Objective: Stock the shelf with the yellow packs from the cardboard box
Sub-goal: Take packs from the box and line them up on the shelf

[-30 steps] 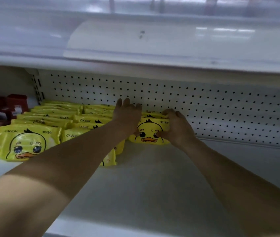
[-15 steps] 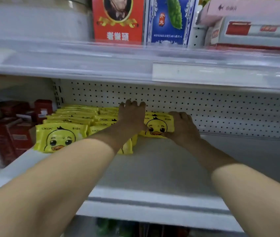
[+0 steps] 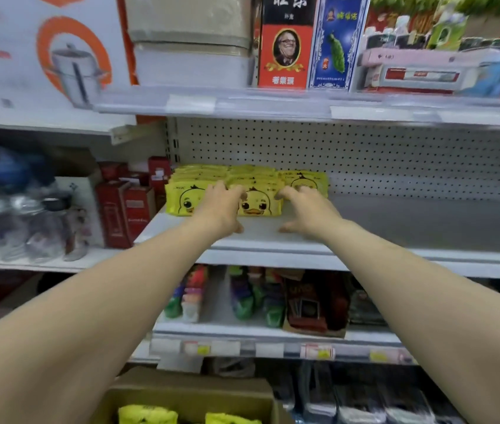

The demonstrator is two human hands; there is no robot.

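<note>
Yellow packs (image 3: 257, 206) sit in rows at the shelf (image 3: 395, 221) left end; more wait in the cardboard box (image 3: 187, 393) below. My left hand (image 3: 224, 209) and right hand (image 3: 306, 212) hover, fingers slack, gripping nothing. Next, I judge: reach down, grip packs squarely, keep the duck faces forward.

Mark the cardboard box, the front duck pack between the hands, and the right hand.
cardboard box (image 3: 193, 400): head view, brown cardboard near its far rim.
front duck pack (image 3: 257, 206): head view, on the printed duck face.
right hand (image 3: 309, 214): head view, on the back of the hand.
</note>
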